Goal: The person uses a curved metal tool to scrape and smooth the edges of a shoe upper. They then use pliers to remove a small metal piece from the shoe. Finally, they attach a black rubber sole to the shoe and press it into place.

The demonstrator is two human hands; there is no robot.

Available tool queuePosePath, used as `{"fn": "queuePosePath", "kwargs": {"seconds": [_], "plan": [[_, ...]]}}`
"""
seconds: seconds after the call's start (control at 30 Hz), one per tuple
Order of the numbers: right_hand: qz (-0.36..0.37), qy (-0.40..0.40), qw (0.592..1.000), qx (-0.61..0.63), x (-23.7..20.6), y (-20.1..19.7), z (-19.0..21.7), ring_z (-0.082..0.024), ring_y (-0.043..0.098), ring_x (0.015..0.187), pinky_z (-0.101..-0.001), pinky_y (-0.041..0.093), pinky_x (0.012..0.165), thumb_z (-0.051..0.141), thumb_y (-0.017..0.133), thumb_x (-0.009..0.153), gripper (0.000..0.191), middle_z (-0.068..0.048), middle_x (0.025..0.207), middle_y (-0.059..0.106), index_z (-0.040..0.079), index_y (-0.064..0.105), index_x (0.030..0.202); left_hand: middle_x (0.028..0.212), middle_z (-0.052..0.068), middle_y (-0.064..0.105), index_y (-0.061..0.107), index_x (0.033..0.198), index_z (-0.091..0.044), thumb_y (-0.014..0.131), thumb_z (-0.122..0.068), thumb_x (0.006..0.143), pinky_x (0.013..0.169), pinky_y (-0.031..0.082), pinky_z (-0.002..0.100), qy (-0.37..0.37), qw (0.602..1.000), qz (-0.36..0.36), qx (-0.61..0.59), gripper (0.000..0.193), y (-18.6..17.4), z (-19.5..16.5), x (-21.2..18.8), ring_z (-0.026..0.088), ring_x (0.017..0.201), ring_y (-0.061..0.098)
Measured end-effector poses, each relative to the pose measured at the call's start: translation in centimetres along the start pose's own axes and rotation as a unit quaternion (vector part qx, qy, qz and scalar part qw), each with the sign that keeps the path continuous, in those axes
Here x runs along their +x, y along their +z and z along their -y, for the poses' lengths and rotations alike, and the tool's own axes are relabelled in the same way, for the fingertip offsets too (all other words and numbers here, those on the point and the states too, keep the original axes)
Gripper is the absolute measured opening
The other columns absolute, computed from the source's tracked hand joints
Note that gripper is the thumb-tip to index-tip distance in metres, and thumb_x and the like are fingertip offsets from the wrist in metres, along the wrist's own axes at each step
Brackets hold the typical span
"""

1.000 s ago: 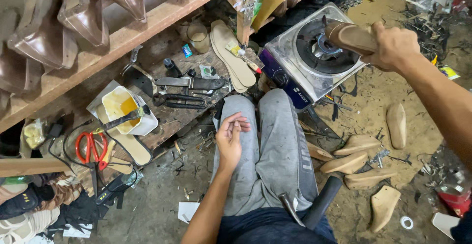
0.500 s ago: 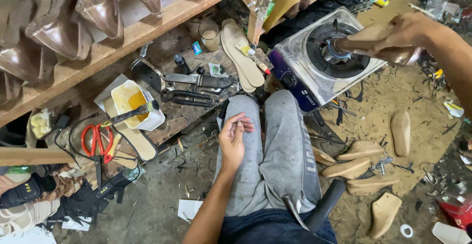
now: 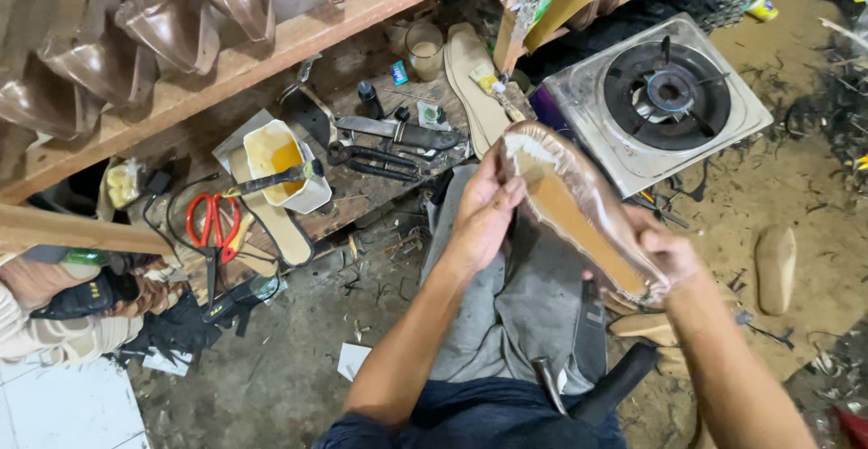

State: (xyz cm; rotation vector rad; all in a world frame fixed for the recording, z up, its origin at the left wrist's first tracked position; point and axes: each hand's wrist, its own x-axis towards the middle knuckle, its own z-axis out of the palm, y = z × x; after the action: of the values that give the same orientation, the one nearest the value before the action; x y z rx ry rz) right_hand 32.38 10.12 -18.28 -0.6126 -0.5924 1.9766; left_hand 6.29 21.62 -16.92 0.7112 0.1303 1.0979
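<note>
I hold a shiny brown shoe on its last (image 3: 579, 205), sole side up, over my lap. My left hand (image 3: 484, 209) grips the toe end with fingers wrapped over its edge. My right hand (image 3: 665, 255) supports the heel end from below. My grey trousers (image 3: 533, 295) are under the shoe. A single-burner gas stove (image 3: 665, 96) sits on the floor just beyond the shoe.
A low work board holds a glue tub with a brush (image 3: 276, 164), red scissors (image 3: 210, 221), pliers (image 3: 384, 161), a knife (image 3: 398, 131) and insoles (image 3: 472, 78). A wooden shelf (image 3: 271, 47) carries brown shoes. Wooden lasts (image 3: 776, 268) lie on the dirt floor at right.
My right hand has brought the shoe from over the stove down to my lap. My left hand has risen from my thigh and taken hold of the toe end.
</note>
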Motion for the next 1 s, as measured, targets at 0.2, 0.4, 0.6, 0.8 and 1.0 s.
{"fn": "queuePosePath", "kwargs": {"seconds": [0.2, 0.4, 0.6, 0.8, 1.0], "plan": [[-0.026, -0.131, 0.983, -0.125, 4.8, 5.0, -2.8, -0.025, 0.064, 0.123, -0.0426, 0.053, 0.104, 0.028, 0.082, 0.086, 0.073, -0.016, 0.141, 0.057, 0.003, 0.049, 0.146, 0.133, 0.017, 0.068, 0.050, 0.145, 0.007, 0.067, -0.004, 0.100, 0.111, 0.053, 0.039, -0.008, 0.996, -0.018, 0.083, 0.050, 5.3, -6.4, -2.1, 0.024, 0.125, 0.067], [-0.186, -0.335, 0.867, -0.317, 4.9, 9.2, 0.3, -0.018, 0.068, 0.097, -0.0330, 0.057, 0.092, 0.005, 0.065, 0.104, 0.015, -0.012, 0.110, 0.071, -0.001, 0.063, 0.118, 0.132, 0.015, 0.067, 0.053, 0.146, 0.005, 0.069, 0.000, 0.103, 0.111, 0.052, 0.032, 0.133, 0.946, -0.037, 0.293, 0.046, 6.4, -7.0, -1.1, 0.015, 0.120, 0.063], [-0.290, -0.276, 0.827, -0.395, 6.7, 7.8, 0.7, -0.013, 0.068, 0.085, -0.0271, 0.057, 0.080, 0.005, 0.067, 0.102, 0.014, -0.008, 0.096, 0.072, -0.002, 0.064, 0.113, 0.137, 0.014, 0.067, 0.050, 0.146, 0.004, 0.067, 0.002, 0.099, 0.110, 0.053, 0.031, 0.161, 0.939, -0.070, 0.296, 0.049, 3.5, -6.8, -0.4, 0.015, 0.123, 0.064], [-0.293, -0.255, 0.828, -0.404, 8.0, 8.4, -1.1, -0.013, 0.067, 0.081, -0.0263, 0.056, 0.077, 0.003, 0.067, 0.101, 0.014, -0.008, 0.094, 0.072, -0.003, 0.064, 0.114, 0.143, 0.016, 0.059, 0.042, 0.153, 0.002, 0.070, -0.009, 0.102, 0.112, 0.050, 0.034, 0.215, 0.921, -0.086, 0.314, 0.059, 2.9, -6.5, 0.1, 0.018, 0.126, 0.060], [-0.229, -0.369, 0.791, -0.430, 6.2, 16.2, -1.4, -0.013, 0.068, 0.097, -0.0254, 0.057, 0.090, -0.003, 0.068, 0.101, 0.013, -0.009, 0.107, 0.068, -0.004, 0.064, 0.114, 0.148, 0.018, 0.056, 0.040, 0.160, 0.001, 0.030, -0.042, 0.120, 0.119, 0.042, 0.034, 0.134, 0.943, -0.040, 0.303, 0.060, 5.7, -6.9, -1.2, 0.021, 0.133, 0.057]]}}
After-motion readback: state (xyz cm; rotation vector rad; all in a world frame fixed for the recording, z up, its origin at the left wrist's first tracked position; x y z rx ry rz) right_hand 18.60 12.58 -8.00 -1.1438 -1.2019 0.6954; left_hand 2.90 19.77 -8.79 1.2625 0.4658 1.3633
